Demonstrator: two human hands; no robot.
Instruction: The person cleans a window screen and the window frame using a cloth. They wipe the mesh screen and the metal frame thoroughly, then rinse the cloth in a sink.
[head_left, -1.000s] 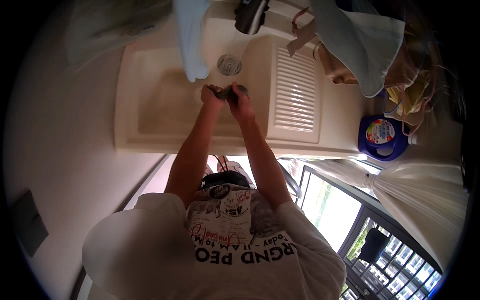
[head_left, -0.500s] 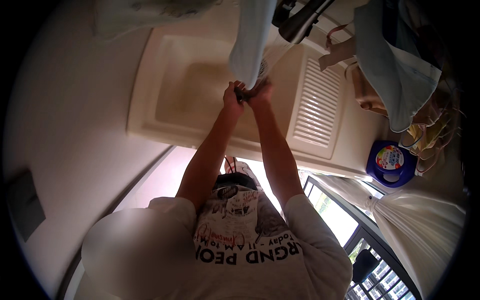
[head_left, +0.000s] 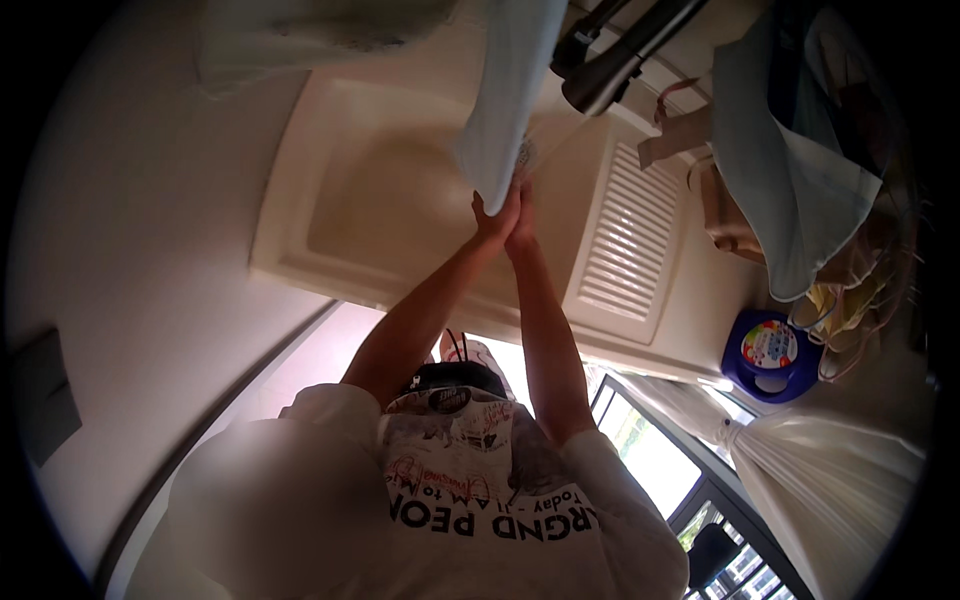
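Over the basin of a cream laundry sink [head_left: 290,235], my left hand [head_left: 498,220] and my right hand [head_left: 525,212] press together, palm against palm, and both look closed. Whatever may lie between them is hidden. A light-blue hanging cloth [head_left: 505,110] covers part of my left hand's fingers. Just beyond my fingertips sits the round drain [head_left: 524,152]. From the upper right a dark metal faucet [head_left: 600,88] points down toward my hands, with a faint spray of water below it.
A ribbed washboard [head_left: 630,235] forms the sink's right side. Further right are hanging light-blue clothing [head_left: 790,170], a brown bag [head_left: 728,215] and a purple detergent bottle [head_left: 770,355]. Pale fabric [head_left: 320,40] hangs at the upper left. A tied white curtain [head_left: 800,450] stands at the lower right.
My hands have come closer together and moved slightly right and nearer to me. The small dark thing seen between them before no longer shows.
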